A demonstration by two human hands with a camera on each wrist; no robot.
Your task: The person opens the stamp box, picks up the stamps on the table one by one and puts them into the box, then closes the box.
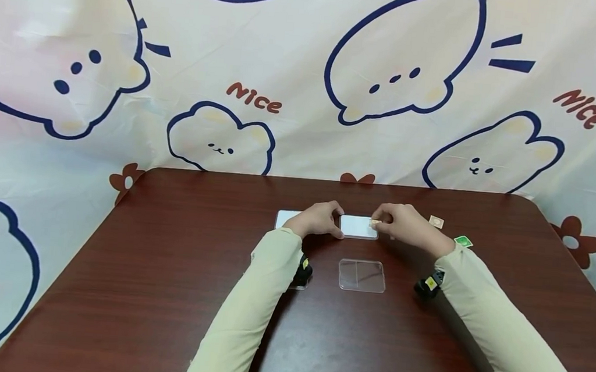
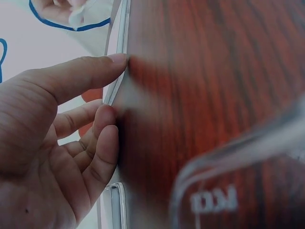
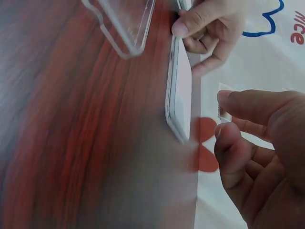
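Observation:
A flat clear case with a white inside [image 1: 356,227] lies toward the far side of the table. My left hand [image 1: 319,218] holds its left end, thumb [image 2: 114,58] on the near edge and fingers around the corner. Above the case's right end, my right hand [image 1: 402,222] pinches a small stamp [image 3: 222,112] between thumb and forefinger. In the right wrist view the stamp's serrated edge shows, raised over the case; its picture is mostly hidden by the fingers. A second white-filled case [image 1: 286,218] lies left of the first, partly behind the left hand.
A clear, see-through lid [image 1: 362,276] lies nearer on the brown table [image 1: 163,292]. Another clear piece [image 1: 297,287] is mostly hidden under the left wrist. Right of the right hand lie a beige stamp [image 1: 436,221] and a green stamp [image 1: 463,241]. A printed cloth hangs behind.

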